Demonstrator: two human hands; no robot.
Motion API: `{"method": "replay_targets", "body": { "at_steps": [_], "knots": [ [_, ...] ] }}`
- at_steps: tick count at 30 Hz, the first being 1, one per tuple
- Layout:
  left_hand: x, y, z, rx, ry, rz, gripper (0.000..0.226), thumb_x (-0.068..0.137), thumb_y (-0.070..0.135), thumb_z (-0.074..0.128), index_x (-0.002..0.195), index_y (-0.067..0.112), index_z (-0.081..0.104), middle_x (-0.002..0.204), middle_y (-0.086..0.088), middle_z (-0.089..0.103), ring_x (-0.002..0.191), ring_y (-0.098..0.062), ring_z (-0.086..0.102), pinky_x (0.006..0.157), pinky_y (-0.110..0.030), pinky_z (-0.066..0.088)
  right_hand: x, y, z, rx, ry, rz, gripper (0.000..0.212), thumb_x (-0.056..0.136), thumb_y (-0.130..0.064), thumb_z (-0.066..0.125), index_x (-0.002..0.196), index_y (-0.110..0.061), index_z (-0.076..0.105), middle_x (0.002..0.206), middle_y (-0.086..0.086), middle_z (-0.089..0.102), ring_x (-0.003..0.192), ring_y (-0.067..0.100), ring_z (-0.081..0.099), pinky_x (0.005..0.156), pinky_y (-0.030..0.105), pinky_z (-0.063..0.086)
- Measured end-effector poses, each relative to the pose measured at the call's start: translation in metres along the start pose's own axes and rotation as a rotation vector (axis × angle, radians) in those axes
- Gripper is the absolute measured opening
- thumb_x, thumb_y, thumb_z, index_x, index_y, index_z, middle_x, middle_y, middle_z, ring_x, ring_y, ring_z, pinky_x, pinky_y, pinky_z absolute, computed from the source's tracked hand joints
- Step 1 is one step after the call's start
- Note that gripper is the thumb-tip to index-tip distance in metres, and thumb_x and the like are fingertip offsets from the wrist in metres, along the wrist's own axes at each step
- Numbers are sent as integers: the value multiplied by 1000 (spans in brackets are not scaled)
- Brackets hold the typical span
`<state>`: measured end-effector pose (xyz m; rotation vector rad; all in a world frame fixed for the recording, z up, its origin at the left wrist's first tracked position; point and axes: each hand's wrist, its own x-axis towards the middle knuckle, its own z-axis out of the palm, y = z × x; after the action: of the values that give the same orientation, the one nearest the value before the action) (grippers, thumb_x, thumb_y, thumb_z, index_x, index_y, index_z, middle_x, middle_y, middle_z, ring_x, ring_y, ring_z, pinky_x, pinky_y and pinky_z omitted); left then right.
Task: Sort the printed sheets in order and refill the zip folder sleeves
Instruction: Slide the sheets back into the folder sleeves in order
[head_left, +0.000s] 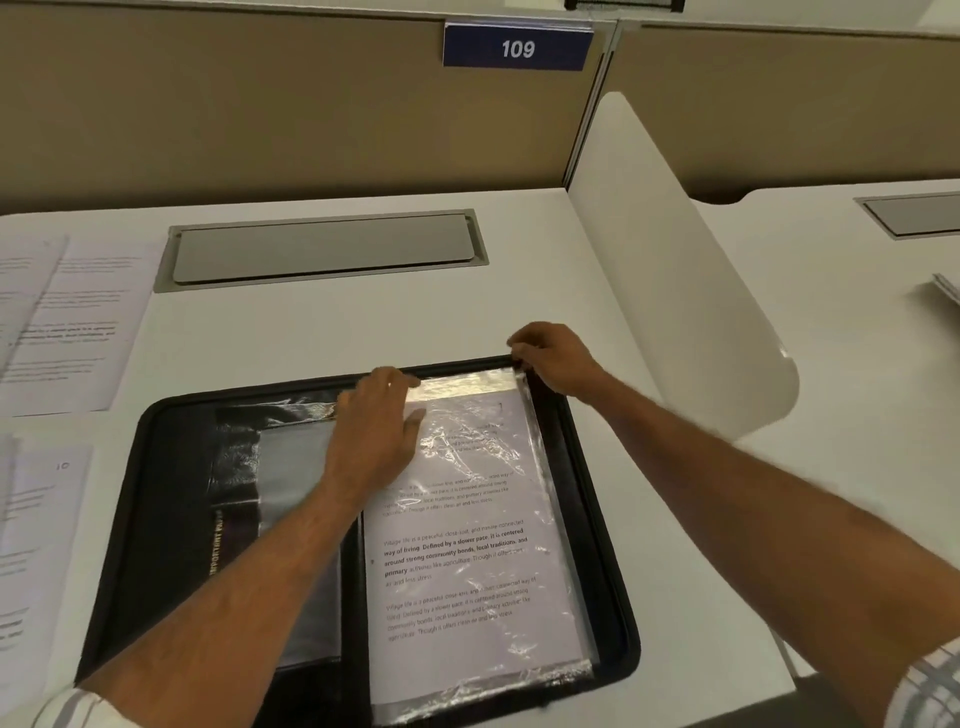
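Note:
A black zip folder (130, 519) lies open on the white desk in front of me. On its right half a clear plastic sleeve (545, 525) holds a printed sheet (457, 566) with paragraphs of text. My left hand (374, 431) lies flat on the sleeve's upper left part, near its top edge. My right hand (550, 353) pinches the sleeve's top right corner at the folder's rim. The folder's left half shows a dark inner cover under another clear sleeve (291, 467).
Loose printed sheets (67, 317) lie on the desk at the far left, and more sheets (36, 545) lie below them, one marked 10. A grey cable hatch (322, 249) sits behind the folder. A white divider panel (675, 270) rises at the right. More papers (945, 288) lie on the neighbouring desk.

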<state>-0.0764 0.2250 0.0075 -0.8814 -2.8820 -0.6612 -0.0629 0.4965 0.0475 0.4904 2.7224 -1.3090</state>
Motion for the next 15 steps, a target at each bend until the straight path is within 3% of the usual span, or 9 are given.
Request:
{"method": "replay_targets", "body": {
  "at_steps": [2, 6, 8, 11, 15],
  "knots": [
    [-22, 6, 6, -5, -1, 32, 35, 95, 37, 55, 126, 19, 55, 128, -2, 53, 117, -22, 50, 98, -44, 38, -20, 11, 3, -84, 90, 15, 14, 94, -14, 62, 104, -10, 70, 94, -1, 69, 78, 9, 61, 67, 12, 43],
    [-58, 20, 19, -16, -58, 42, 50, 95, 52, 40, 133, 21, 53, 139, -2, 51, 131, -20, 43, 108, -44, 33, -63, 23, 20, -144, 77, 86, 8, 90, -23, 69, 93, -17, 65, 76, -9, 61, 65, 4, 56, 59, 13, 38],
    [-72, 28, 27, -9, -103, 46, 56, 96, 56, 39, 139, 22, 47, 149, -2, 43, 140, -20, 35, 115, -45, 28, -83, 26, 32, -189, 72, 121, 20, 87, -34, 73, 91, -17, 64, 78, -9, 60, 73, 11, 58, 64, 21, 42],
    [-84, 38, 37, 30, -175, 45, 66, 96, 63, 28, 149, 24, 36, 162, -3, 23, 150, -20, 14, 122, -46, 10, -111, 27, 51, -223, 84, 184, 40, 81, -51, 76, 97, -19, 59, 85, -7, 59, 77, 11, 57, 68, 26, 45],
    [-86, 46, 43, 76, -199, 49, 77, 94, 71, 17, 154, 23, 24, 165, -5, 6, 152, -19, -1, 121, -48, 0, -136, 24, 62, -163, 177, 255, 56, 75, -47, 81, 114, -20, 51, 93, -12, 56, 85, 12, 58, 74, 30, 49]
  ]
}}
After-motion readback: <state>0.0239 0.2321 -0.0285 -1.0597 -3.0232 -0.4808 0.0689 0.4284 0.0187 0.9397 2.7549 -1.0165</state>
